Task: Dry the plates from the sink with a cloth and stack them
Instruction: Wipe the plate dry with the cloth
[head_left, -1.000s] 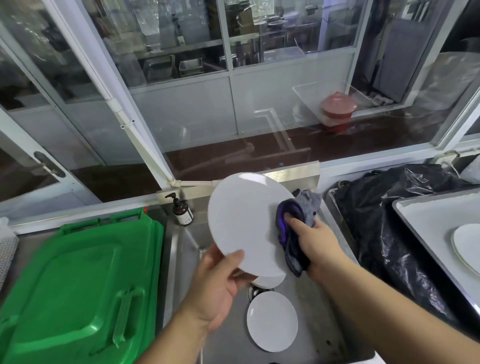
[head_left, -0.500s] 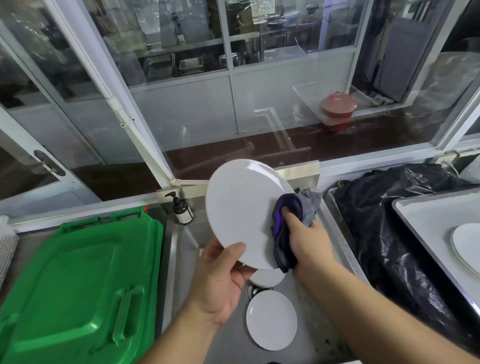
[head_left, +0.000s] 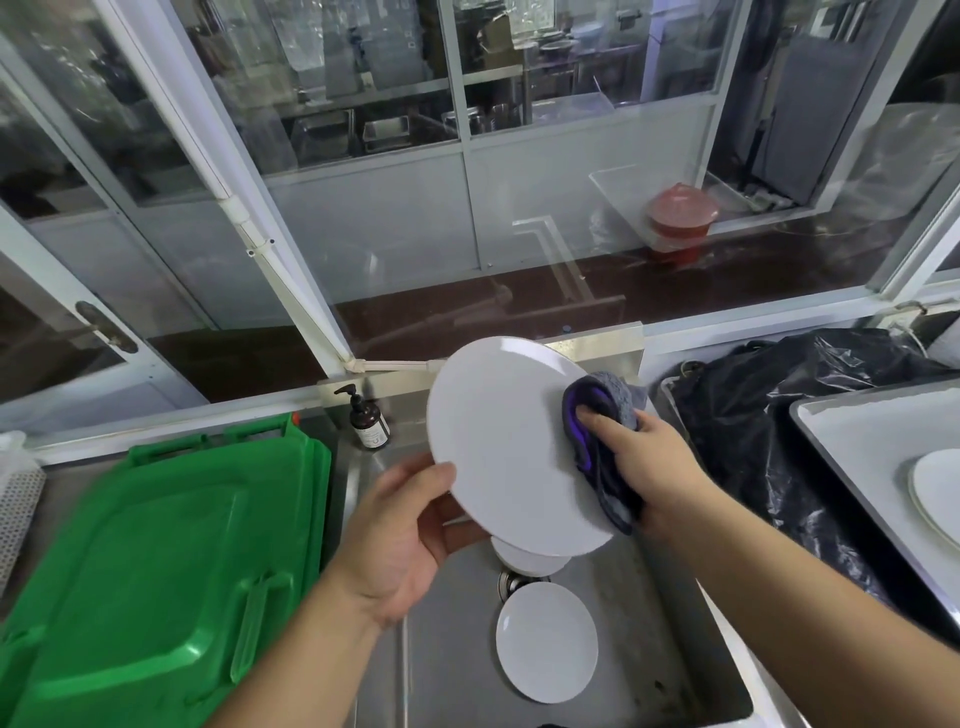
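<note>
Open sink (head_left: 670, 670) between green bin (head_left: 156, 582) and tray (head_left: 852, 441)

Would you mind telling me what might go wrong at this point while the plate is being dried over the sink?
1. The left hand holds the tilted white plate only by its lower rim; pressure from the cloth in the right hand might make it slip.
2. A dropped plate would likely land on the two plates in the sink below and could chip them.
3. The cloth's hanging end might touch the possibly wet sink basin.
</note>
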